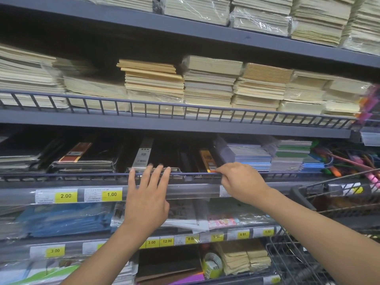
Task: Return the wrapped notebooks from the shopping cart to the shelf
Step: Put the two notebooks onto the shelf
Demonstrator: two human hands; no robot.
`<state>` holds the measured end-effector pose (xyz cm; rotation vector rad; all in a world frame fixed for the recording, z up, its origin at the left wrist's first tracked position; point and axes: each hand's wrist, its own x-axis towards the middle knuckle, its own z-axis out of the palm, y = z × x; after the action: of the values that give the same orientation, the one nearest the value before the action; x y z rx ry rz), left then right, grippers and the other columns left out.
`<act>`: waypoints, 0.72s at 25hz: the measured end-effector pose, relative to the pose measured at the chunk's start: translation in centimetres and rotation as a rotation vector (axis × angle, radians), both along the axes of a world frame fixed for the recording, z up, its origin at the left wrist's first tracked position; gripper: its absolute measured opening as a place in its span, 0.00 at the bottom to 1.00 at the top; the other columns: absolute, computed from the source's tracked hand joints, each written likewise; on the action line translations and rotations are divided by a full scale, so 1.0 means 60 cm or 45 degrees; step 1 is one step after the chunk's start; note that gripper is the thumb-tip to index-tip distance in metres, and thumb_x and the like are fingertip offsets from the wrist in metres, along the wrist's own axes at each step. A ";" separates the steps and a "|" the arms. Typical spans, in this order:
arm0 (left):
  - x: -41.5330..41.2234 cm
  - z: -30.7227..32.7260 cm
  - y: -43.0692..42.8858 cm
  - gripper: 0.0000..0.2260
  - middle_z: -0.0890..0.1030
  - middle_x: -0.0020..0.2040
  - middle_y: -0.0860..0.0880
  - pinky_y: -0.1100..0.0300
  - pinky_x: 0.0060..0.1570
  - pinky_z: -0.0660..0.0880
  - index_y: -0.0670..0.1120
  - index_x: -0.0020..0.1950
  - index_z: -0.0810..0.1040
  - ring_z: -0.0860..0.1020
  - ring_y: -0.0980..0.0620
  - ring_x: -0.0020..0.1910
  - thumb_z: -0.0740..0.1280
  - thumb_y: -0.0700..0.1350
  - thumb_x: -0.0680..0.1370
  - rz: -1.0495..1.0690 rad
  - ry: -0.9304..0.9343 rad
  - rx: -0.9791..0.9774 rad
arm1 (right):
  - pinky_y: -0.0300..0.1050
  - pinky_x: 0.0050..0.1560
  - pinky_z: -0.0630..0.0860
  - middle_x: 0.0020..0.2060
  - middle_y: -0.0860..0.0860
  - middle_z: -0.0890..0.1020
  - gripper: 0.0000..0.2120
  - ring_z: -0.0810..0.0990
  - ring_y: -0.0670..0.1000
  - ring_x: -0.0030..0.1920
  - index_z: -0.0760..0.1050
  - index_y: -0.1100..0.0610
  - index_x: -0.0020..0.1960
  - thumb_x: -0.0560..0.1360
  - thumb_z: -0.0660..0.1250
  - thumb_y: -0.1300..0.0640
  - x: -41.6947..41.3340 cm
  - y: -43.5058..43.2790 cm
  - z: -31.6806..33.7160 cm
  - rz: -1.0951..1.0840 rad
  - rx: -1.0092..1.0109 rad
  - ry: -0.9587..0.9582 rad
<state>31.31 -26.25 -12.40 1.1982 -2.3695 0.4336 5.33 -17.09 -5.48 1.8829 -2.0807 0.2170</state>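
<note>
Dark wrapped notebooks lie in stacks on the middle shelf behind a wire rail (pixel 98 175). One stack carries a grey "25K" band (pixel 144 153); right of it sits a black notebook with an orange-yellow band (pixel 206 159). My left hand (pixel 147 194) is spread, its straight fingertips touching the front edge of the 25K stack at the rail. Over the same rail my right hand (pixel 239 182) curls, fingertips pinching the front edge of the orange-banded notebook. The shopping cart (pixel 333 204) stands at the right; its contents are hard to make out.
Cream notebook stacks (pixel 207 85) fill the shelf above. Blue and green notebooks (pixel 287 157) and coloured pens (pixel 349 161) lie to the right on the middle shelf. Yellow price tags (pixel 65 196) line the shelf edges. Lower shelves hold blue packs, tape and brown pads.
</note>
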 end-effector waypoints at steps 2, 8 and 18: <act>-0.003 -0.004 -0.001 0.37 0.72 0.76 0.43 0.29 0.74 0.57 0.47 0.79 0.69 0.68 0.40 0.77 0.73 0.50 0.70 0.001 0.010 -0.006 | 0.50 0.58 0.79 0.62 0.46 0.82 0.19 0.80 0.50 0.59 0.77 0.49 0.68 0.80 0.57 0.54 -0.004 0.000 -0.003 0.001 0.001 -0.015; -0.002 0.026 0.012 0.38 0.66 0.81 0.44 0.29 0.76 0.52 0.48 0.82 0.62 0.60 0.40 0.81 0.70 0.52 0.74 0.025 -0.056 0.162 | 0.49 0.66 0.71 0.69 0.46 0.75 0.23 0.73 0.51 0.68 0.69 0.50 0.74 0.81 0.58 0.47 -0.001 0.012 0.004 0.002 0.128 -0.069; 0.066 0.289 0.125 0.38 0.49 0.85 0.47 0.31 0.78 0.44 0.46 0.84 0.40 0.44 0.43 0.84 0.60 0.51 0.82 0.081 -0.364 0.737 | 0.54 0.76 0.60 0.76 0.49 0.65 0.28 0.61 0.53 0.77 0.62 0.50 0.78 0.80 0.59 0.41 0.059 0.127 0.211 -0.110 0.580 -0.204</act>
<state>35.30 -18.72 4.96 1.5439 -2.8192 -0.0876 8.88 -9.45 7.20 2.0703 -2.4783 -0.1466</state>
